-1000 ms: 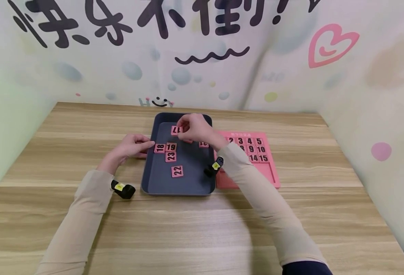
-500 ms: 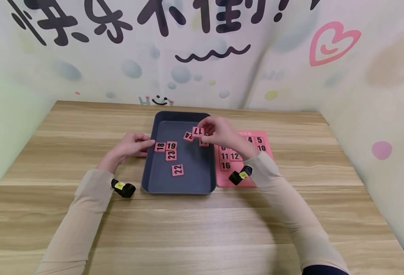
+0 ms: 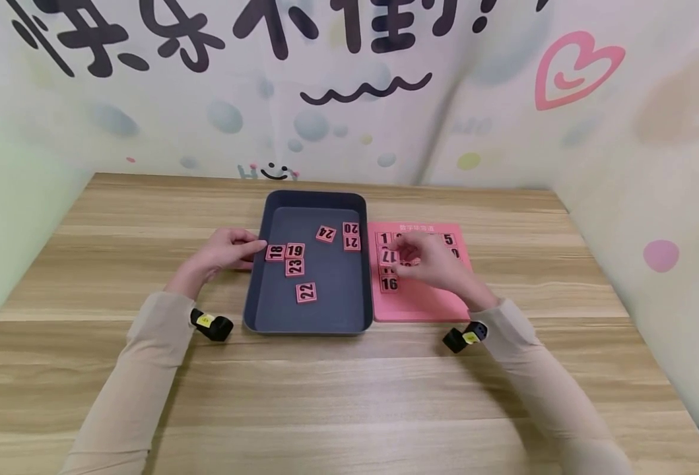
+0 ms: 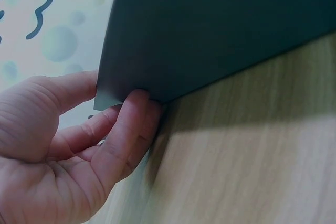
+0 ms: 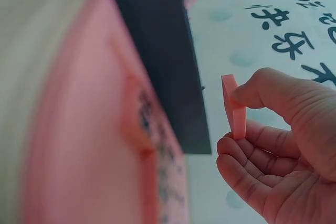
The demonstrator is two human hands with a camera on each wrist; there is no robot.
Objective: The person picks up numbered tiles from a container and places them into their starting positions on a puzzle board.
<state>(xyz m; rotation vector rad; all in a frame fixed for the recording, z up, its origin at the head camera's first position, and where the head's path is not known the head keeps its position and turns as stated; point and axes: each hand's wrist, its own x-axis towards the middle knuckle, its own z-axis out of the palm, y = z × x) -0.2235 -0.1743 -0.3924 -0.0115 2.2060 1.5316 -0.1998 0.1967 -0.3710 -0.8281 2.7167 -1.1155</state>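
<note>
With thumb over the rim and fingers against the outer wall, my left hand (image 3: 221, 252) holds the dark grey tray (image 3: 331, 316) at its left side. In the left wrist view the fingertips (image 4: 137, 100) lie on the tray's wall. My right hand (image 3: 435, 264) pinches a pink number tile (image 3: 387, 256) marked 17, upside down in the head view, over the left part of the pink number board (image 3: 426, 305). The right wrist view shows this tile (image 5: 239, 121) between thumb and fingers, above the board. The hand hides part of the numbered rows; tile 16 (image 3: 389, 284) shows below.
Inside the tray lie several loose tiles, among them 18 (image 3: 275, 253), 22 (image 3: 306, 292), 24 (image 3: 326, 233) and 20 (image 3: 351, 228). The board stands against the tray's right side on a wooden table (image 3: 325, 409). A printed wall (image 3: 474, 132) rises behind.
My right hand has picked up tile 17 from the tray and carried it right, over the board. Tiles 20, 21 and 24 are uncovered now. The left hand stays at the tray.
</note>
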